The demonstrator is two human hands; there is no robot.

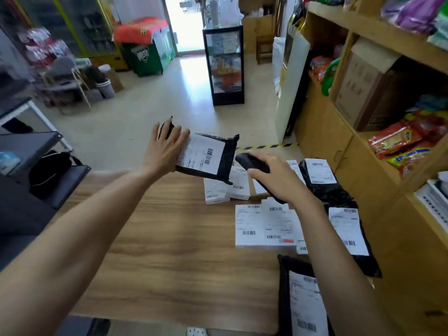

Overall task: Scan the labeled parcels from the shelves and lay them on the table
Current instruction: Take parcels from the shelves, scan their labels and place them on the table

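Observation:
My left hand (163, 148) grips the left end of a black parcel (228, 156) with a white barcode label, held tilted above the far edge of the wooden table (157, 238). My right hand (278, 178) is curled round a black handheld scanner (249, 161), whose head lies just right of the parcel's label. Several labeled parcels lie on the table's right part: white boxes (249, 225) and black bags (349, 226), one black bag (305, 301) at the near edge.
Wooden shelves (363, 146) with snack bags and a cardboard box stand along the right. A dark rack with a black bag (48, 170) is at the left. A glass display case (226, 66) stands on the floor beyond.

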